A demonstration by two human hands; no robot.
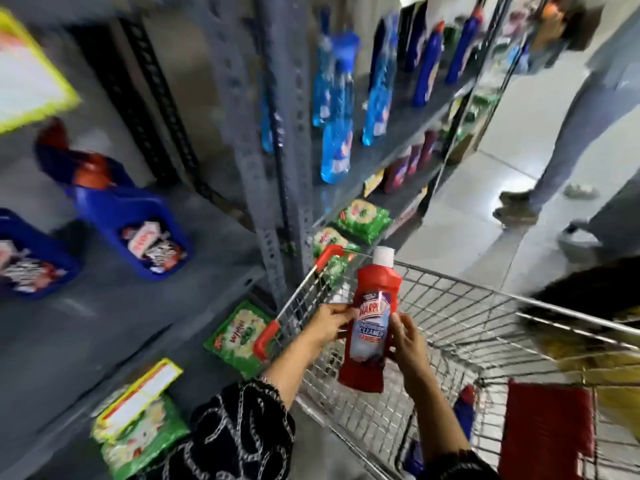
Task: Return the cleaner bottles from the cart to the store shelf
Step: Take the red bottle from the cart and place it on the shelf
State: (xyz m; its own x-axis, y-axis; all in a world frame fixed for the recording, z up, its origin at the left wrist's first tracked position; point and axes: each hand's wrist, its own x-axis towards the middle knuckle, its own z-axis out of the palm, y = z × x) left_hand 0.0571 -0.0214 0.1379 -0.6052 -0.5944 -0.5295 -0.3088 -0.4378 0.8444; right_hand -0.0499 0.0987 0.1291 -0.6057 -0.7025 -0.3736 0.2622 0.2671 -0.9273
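A patterned sleeve (239, 434) reaches out; left hand (329, 322) and right hand (410, 344) both clasp a red bottle (370, 323) over the cart (467, 317).

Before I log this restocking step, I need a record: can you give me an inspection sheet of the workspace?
Surface: grey metal shelf, mostly bare in the near bay.
Job's things: red cleaner bottle with white cap, held over the wire cart; blue bottle low in the cart.
Clutter: green packets on lower shelves; blue jugs left; blue bottles on the further bay.
Grips: left hand and right hand both grip the red bottle.
Cables: nothing seen.
Surroundings: tiled aisle; another person's legs at right.
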